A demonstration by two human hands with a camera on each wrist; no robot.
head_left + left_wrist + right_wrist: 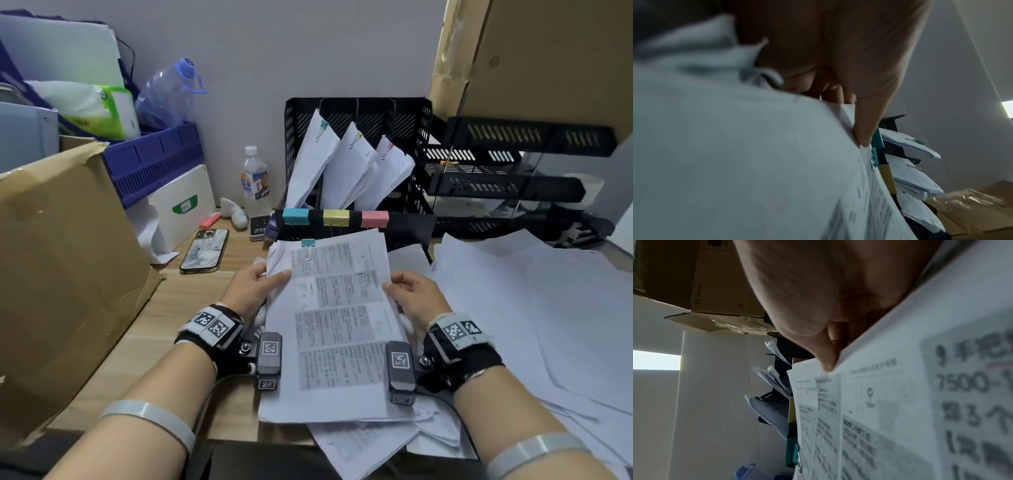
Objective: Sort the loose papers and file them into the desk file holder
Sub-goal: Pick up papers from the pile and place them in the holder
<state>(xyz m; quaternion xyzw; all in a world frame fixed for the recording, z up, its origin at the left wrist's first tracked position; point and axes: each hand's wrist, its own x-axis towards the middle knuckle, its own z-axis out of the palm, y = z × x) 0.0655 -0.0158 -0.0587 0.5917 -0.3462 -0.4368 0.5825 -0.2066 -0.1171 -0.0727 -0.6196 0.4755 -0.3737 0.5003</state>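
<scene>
I hold a printed paper stack (337, 329) fastened at its top left by a teal binder clip (308, 243), just in front of the black mesh file holder (356, 113). My left hand (255, 286) pinches the stack's left edge, thumb on top (865, 128). My right hand (412, 294) pinches its right edge (826, 360). The holder's slots carry three clipped bundles (346, 168); teal (295, 217), yellow (336, 218) and pink (374, 218) clips mark its front rail. Loose white sheets (534, 308) spread to the right.
A cardboard box (65, 260) stands at the left, with a phone (205, 250), water bottle (255, 180) and blue crate (154, 161) behind it. Black stacked trays (507, 185) sit right of the holder under a large carton (548, 58). More sheets (363, 442) lie beneath the held stack.
</scene>
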